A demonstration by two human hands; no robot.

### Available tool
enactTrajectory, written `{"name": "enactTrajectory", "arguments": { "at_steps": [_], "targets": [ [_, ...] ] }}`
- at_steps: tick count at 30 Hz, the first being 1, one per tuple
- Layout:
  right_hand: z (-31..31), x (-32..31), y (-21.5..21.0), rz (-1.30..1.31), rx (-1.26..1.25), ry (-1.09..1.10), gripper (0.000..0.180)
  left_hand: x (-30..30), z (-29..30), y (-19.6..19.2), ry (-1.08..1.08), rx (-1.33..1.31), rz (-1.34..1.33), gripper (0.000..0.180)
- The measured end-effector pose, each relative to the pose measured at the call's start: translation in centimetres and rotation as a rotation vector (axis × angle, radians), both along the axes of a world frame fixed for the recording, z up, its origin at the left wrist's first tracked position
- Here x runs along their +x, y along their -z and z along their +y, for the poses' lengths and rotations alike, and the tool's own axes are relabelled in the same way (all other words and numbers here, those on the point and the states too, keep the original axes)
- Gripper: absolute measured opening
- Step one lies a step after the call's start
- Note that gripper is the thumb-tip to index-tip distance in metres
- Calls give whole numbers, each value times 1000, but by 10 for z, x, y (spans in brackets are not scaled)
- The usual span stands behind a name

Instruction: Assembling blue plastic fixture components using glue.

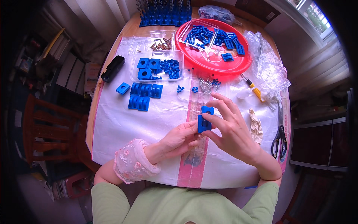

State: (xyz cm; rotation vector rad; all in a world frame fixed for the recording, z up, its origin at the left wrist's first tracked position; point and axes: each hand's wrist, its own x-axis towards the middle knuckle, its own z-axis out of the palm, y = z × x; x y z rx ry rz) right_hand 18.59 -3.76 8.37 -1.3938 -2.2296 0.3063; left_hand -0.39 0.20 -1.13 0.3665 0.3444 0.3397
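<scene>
Over the middle of the table, both hands hold a small blue plastic block point(203, 126) with a round hole in its face. My left hand point(177, 140) grips its lower left side between thumb and fingers. From the right, my right hand point(233, 130) pinches it with thumb and forefinger, its other fingers raised. Another blue piece shows just above the block, and whether the two are joined I cannot tell. Beyond my hands lie white rings point(207, 86) and tiny blue pegs point(194, 89). Ahead to the left stand several blue blocks point(140, 101) in rows, with a single block point(122, 88) beside them.
A clear tub point(133, 76) holds blue parts; behind it, another tub point(131, 46) holds brass-coloured pins. A red basin point(238, 71) carries more blue pieces. Rightward are a yellow-handled screwdriver point(258, 94), crumpled gloves point(256, 127), scissors point(279, 140) and plastic bags point(268, 67). A black case point(113, 69) lies left.
</scene>
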Motion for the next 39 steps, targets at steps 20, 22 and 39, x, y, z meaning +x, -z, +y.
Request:
{"name": "enactTrajectory", "arguments": {
  "at_steps": [20,22,39],
  "targets": [
    [1,0,4,-15,19,14,33,1,0,-12,-9,18,61,24],
    [1,0,4,-18,18,16,34,1,0,-10,-9,5,46,22],
    [0,1,4,-34,4,31,37,0,1,-6,10,3,32,20]
  ]
}}
